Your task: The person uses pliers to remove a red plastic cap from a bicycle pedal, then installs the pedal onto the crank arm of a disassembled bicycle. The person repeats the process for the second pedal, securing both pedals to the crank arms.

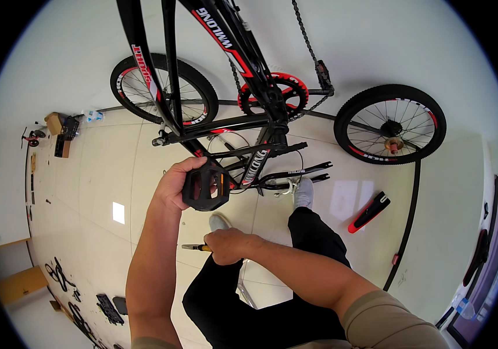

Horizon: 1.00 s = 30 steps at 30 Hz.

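My left hand (174,181) is closed round one side of a black bicycle pedal (207,187) with an orange reflector. The pedal is held up in front of the bicycle frame (254,125), which is black with red and white markings. Lower down, above my knees, my right hand (227,245) is a fist round a hand tool (196,247). Only the tool's metal end and part of its yellow and black handle show, so I cannot tell its exact kind. A red and black chainring (274,96) and a crank with another pedal (322,75) are on the frame.
Two loose wheels, a left one (164,87) and a right one (389,125), lean against the white wall. A black fork (295,174) lies by my right shoe (303,193). Further right is a red and black part (370,212). Small boxes (63,131) and several dark parts (60,276) lie left.
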Tool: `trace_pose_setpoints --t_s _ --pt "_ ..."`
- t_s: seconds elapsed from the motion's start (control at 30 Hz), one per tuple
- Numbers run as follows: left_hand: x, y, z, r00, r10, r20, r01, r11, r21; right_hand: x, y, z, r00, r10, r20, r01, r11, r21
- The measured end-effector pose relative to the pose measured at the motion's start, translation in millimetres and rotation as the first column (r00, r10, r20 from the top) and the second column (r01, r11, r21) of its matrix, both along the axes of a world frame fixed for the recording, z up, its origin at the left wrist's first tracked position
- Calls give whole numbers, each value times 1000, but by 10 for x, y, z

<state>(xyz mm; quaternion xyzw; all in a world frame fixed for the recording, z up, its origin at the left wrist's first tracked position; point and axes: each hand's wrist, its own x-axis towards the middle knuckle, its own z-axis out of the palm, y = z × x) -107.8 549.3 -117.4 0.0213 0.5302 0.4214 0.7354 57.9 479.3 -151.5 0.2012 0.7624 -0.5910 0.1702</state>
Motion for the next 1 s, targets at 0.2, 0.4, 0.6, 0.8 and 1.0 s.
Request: trace_pose_setpoints --t_s 0.2,0.4,0.6,0.8,1.0 --pt "55 123 191 891 -204 -405 164 978 -132 -27 -29 -58 999 37 6 -37 999 36" --pt "166 85 299 850 -214 -481 170 976 -133 -30 -65 -158 1000 23 1 -23 998 51" --pt "88 -36 150 991 -127 -37 125 991 -52 -4 -109 -134 999 36 0 -36 996 76" --pt "103 5 233 998 -36 52 40 997 -71 51 -116 -112 1000 -1 -8 2 998 59" --pt "107 -424 329 958 177 -225 -167 984 61 100 -147 -157 999 -13 42 8 993 119"
